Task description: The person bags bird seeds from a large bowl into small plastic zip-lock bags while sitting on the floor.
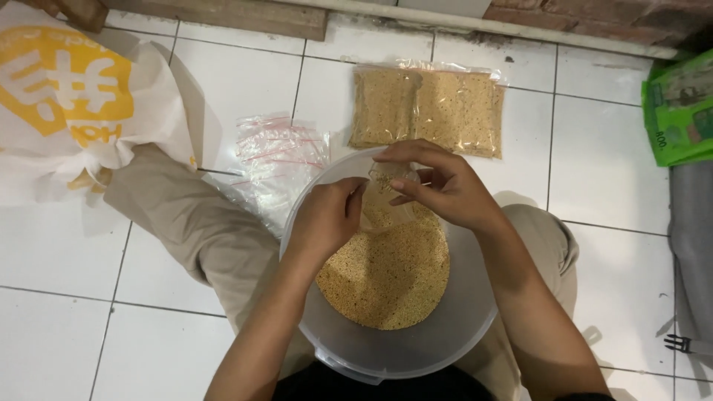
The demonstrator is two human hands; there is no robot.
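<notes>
We see our left hand [327, 215] at nine o'clock over the bucket [453, 327], fingers pinched on a small clear bag [386, 200]. Our right hand [442, 186] at one o'clock grips its top edge. Filled packets [427, 111] lie at twelve; open floor [601, 163] at three.
</notes>
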